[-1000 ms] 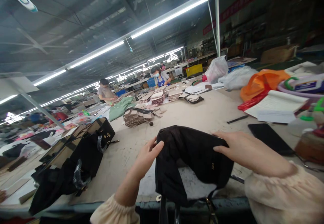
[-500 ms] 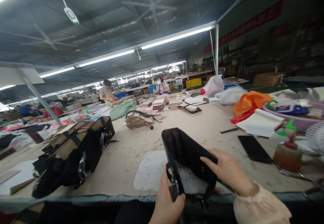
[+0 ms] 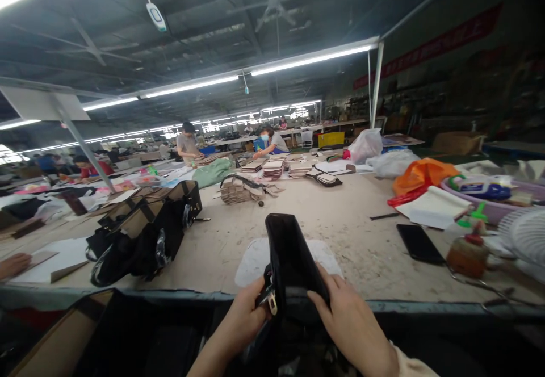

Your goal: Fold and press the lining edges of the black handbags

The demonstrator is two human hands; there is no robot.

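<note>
— Item held?
— Black bag, one, at the table's near edge; left hand, fingers clamped on its metal-fitted side.
— Right hand?
— Fingers gripping the opposite side.
— Nearby?
— White sheet, one, behind the bag; black phone, one, right.

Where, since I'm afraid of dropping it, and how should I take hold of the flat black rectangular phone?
Probably best by both long edges near the middle, from above and slightly left: the phone lies flat and thin, and the clear bottle of reddish-brown liquid stands close on its right.
</note>
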